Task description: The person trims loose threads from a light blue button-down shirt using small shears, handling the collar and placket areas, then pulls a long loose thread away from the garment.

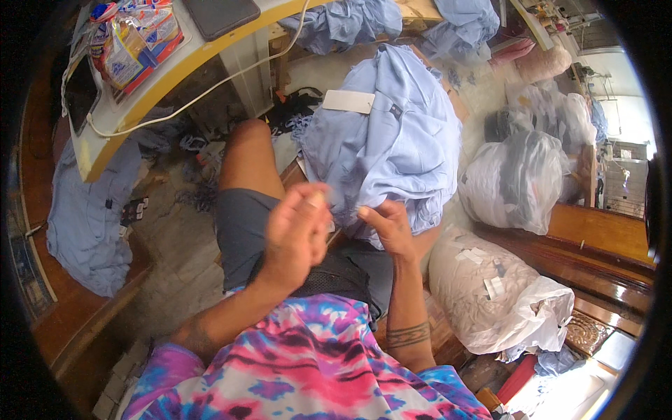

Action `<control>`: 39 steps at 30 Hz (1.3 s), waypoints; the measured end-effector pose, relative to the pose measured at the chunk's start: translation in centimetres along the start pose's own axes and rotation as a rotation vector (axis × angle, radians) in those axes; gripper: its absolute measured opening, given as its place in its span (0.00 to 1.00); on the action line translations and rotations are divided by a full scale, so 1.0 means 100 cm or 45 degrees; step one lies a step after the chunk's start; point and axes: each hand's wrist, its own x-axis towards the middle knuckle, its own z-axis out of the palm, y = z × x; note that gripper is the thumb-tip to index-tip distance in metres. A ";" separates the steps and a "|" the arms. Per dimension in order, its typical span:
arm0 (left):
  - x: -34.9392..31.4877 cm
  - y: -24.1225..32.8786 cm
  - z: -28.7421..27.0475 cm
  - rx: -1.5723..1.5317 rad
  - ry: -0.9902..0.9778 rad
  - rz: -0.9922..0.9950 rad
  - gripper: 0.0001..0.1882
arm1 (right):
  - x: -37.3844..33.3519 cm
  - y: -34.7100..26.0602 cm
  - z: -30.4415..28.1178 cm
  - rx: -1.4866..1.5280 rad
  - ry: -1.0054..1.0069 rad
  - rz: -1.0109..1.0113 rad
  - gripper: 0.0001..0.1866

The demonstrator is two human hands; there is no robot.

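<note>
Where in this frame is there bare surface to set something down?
Little. A bare strip of white tabletop lies between the snack bag and the cable. The lap under the left hand and right hand is crowded by the blue cloth pile.

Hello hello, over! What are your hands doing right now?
Left hand raised, fingers curled, small pale bit at fingertips. Right hand pinching light blue garment on lap. Nothing blocking the hands.

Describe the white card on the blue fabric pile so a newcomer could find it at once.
Start at the big heap of light blue garments over the person's lap, beyond the right hand. Near its top left lies a white rectangular card, the only flat, stiff, white thing on the cloth.
</note>
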 end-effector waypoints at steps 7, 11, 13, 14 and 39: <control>0.009 -0.002 -0.001 0.073 -0.273 -0.267 0.22 | -0.002 0.001 0.023 0.779 -0.071 -0.015 0.11; 0.008 -0.027 -0.008 0.023 -0.257 -0.378 0.21 | -0.006 0.006 0.029 0.961 -0.081 -0.017 0.12; 0.010 -0.029 -0.011 -0.021 -0.267 -0.427 0.20 | -0.009 0.007 0.034 1.061 -0.057 -0.026 0.12; 0.010 -0.029 -0.011 -0.041 -0.270 -0.462 0.20 | -0.011 0.010 0.034 1.110 -0.086 -0.012 0.12; 0.009 -0.033 -0.012 -0.077 -0.249 -0.466 0.19 | -0.013 0.030 0.038 1.118 -0.105 0.010 0.14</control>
